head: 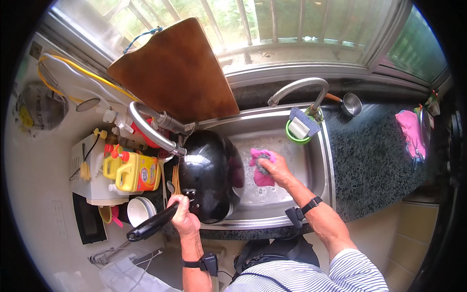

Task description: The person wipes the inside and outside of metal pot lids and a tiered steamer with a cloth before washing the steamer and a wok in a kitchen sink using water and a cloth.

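Observation:
My left hand (186, 215) grips the base of a long black handle (151, 223) on a black wok (204, 171). The wok is tipped up over the left part of the stainless steel sink (317, 175), its glossy outer side showing; its inside is hidden. In my right hand (279, 169) are a pink cloth (264, 180) and a steel wool scourer (262, 164), held above the sink's floor. Water drops and suds lie on the metal below. The wok and the cloth are apart.
Left, a curved faucet (146, 120) reaches the wok's edge. Another faucet (299, 87) stands behind the sink, beside a green caddy (292, 137). A wooden cutting board (175, 76) leans on the window. Yellow detergent jugs (136, 175), white bowls (138, 212) and a small saucepan (351, 104) stand around.

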Available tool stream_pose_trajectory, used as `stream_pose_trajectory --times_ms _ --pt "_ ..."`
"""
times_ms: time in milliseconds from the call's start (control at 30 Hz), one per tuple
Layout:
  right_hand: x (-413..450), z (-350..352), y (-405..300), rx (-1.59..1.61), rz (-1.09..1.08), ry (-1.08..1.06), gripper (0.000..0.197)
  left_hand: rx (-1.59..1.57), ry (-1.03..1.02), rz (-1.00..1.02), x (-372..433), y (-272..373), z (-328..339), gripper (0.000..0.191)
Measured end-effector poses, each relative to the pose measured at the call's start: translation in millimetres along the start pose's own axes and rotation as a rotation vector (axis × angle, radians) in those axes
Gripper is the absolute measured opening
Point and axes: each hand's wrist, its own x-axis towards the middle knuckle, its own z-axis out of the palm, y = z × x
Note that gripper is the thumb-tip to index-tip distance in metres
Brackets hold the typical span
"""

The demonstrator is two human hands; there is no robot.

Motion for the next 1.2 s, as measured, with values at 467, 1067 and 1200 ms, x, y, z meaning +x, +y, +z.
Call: stream_pose_trajectory --times_ms 467,1067,1200 --pt "-44.2 -111.0 63.5 -1.388 0.190 0.044 0.037 0.602 -0.165 0.138 -7.1 -30.3 46.8 0.023" --pt "61.7 -83.7 151.1 -1.261 0.187 0.055 0.026 0.663 -0.082 0.136 2.4 -27.4 17.2 0.028" --pt "44.4 -60.0 88.9 -1.070 -0.006 -0.083 0.025 0.656 -0.040 0.148 3.7 -24.9 6.0 0.029"
